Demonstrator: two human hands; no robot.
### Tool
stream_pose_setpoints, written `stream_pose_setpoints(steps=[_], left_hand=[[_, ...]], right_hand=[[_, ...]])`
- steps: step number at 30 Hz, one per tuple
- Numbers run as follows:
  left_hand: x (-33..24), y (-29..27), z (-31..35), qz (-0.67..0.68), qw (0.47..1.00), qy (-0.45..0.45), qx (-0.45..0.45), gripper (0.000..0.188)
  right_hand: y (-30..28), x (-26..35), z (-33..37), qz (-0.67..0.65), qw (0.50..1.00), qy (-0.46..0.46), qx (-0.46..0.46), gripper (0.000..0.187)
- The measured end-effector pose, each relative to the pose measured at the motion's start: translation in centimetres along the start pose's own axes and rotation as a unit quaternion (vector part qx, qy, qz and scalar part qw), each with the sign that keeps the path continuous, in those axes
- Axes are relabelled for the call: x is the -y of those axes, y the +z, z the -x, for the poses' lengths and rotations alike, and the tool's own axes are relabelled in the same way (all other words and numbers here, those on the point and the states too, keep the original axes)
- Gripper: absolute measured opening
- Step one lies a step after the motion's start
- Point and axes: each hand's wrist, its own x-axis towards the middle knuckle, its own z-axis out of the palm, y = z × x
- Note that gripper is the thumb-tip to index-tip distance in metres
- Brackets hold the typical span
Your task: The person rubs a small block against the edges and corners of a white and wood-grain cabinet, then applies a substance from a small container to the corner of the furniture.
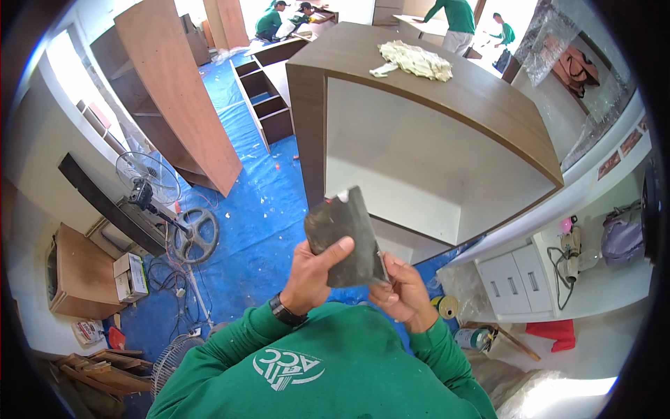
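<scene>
A dark grey folded sheet, sandpaper by its look, is held up before my chest. My left hand grips its left side, the thumb lying across the face. At its lower right corner, the fingers of my right hand pinch the edge. Just beyond stands a brown cabinet with a white open inside. On its brown top lies a crumpled cream cloth.
Blue sheeting covers the floor. To the left are a tall wooden cabinet, a fan and tangled cables. White drawers stand at right, near a small gas canister. Several people in green work far back.
</scene>
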Motion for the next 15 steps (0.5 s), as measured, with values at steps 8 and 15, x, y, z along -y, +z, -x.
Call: stream_pose_setpoints(steps=[8,15], left_hand=[[0.2,2.1,1.8,-0.111,0.990,0.026,0.077,0.033],[-1.5,0.0,-1.0,-0.029,0.998,0.011,-0.056,0.031]], right_hand=[[1.8,-0.9,-1.9,0.097,0.956,-0.120,-0.250,0.014],[-0.1,1.8,0.4,0.491,0.745,-0.377,-0.249,0.007]])
